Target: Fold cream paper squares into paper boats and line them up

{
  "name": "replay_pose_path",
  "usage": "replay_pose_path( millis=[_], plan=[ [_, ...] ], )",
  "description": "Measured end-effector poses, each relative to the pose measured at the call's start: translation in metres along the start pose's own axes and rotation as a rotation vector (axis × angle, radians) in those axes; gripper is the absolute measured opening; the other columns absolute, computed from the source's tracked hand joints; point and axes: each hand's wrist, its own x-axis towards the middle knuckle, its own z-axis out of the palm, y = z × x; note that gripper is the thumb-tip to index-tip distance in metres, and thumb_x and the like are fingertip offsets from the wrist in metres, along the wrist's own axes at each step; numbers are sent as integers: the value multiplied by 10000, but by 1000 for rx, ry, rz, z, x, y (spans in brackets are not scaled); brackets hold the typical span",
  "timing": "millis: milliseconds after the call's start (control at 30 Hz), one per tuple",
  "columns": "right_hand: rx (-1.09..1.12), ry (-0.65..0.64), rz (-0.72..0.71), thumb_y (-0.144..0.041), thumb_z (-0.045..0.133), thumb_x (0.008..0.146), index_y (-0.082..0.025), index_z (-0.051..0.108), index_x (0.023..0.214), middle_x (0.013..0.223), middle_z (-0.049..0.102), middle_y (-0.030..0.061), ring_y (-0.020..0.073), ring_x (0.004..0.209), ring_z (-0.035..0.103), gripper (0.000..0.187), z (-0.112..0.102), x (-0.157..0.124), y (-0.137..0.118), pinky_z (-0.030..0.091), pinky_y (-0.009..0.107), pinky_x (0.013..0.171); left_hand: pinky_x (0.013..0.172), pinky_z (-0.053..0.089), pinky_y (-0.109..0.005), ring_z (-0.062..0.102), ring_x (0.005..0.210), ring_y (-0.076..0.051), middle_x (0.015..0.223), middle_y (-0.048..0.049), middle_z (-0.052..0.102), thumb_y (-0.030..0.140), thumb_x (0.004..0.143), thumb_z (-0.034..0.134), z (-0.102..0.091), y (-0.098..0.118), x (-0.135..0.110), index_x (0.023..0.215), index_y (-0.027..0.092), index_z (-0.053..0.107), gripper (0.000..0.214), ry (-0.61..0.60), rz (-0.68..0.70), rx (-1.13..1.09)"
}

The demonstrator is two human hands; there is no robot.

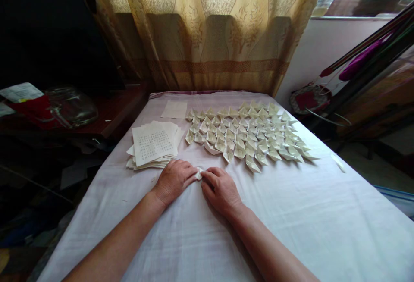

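Observation:
Between my two hands, low over the white cloth, is a small folded piece of paper (199, 174). My left hand (176, 177) pinches its left side, fingers pressed together. From the right, my right hand (221, 189) grips the other side with thumb and forefinger. Much of the paper is covered by my fingers. Just beyond my left hand lies a stack of paper sheets (155, 144), the top one covered in handwriting. Ahead and to the right stand rows of several folded paper boats (241, 137), close together.
A single paper sheet (174, 109) lies behind the stack on the cloth-covered table (291, 226). A paper scrap (338, 163) rests near the right edge. On the dark side cabinet to the left stands a glass jar (73, 107). A patterned curtain (207, 36) hangs behind the table.

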Motion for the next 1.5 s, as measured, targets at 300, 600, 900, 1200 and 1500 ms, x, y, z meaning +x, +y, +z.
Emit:
replay_pose_path(
  millis=[300, 600, 900, 1200, 1500],
  plan=[
    [13, 37, 67, -257, 622, 888, -217, 707, 951, 880, 677, 54, 190, 790, 630, 113, 2, 4, -2, 451, 273, 724, 802, 476, -327, 625, 848, -199, 892, -51, 704, 334, 997, 491, 12, 2, 0, 933, 190, 684, 249, 181, -11, -163],
    [311, 90, 93, -276, 532, 901, -182, 675, 775, 693, 654, 28, 139, 626, 592, 212, -2, -1, 4, 420, 232, 613, 685, 477, -234, 632, 705, -145, 768, 3, 684, 299, 889, 590, 14, 16, -4, 913, 185, 672, 142, 159, -290, -683],
    [561, 33, 202, -297, 535, 867, -183, 652, 737, 626, 627, -8, 117, 577, 549, 209, -12, 2, 2, 418, 212, 572, 646, 452, -233, 577, 662, -146, 696, 1, 632, 364, 841, 566, 4, 25, -3, 808, 161, 668, 229, 33, -407, -832],
    [676, -1, 275, -346, 513, 869, -184, 588, 700, 612, 549, -17, 116, 585, 492, 245, -14, 3, -2, 397, 214, 559, 611, 422, -218, 508, 615, -122, 629, 22, 558, 401, 845, 556, 1, 25, -1, 727, 160, 635, 280, 45, -478, -980],
    [802, -18, 356, -385, 557, 840, -186, 577, 665, 568, 512, -30, 102, 531, 436, 266, -15, 2, -2, 356, 210, 505, 584, 439, -218, 552, 610, -124, 660, 12, 620, 477, 768, 684, 1, 29, 0, 887, 158, 652, 342, 34, -590, -1205]
  ],
)
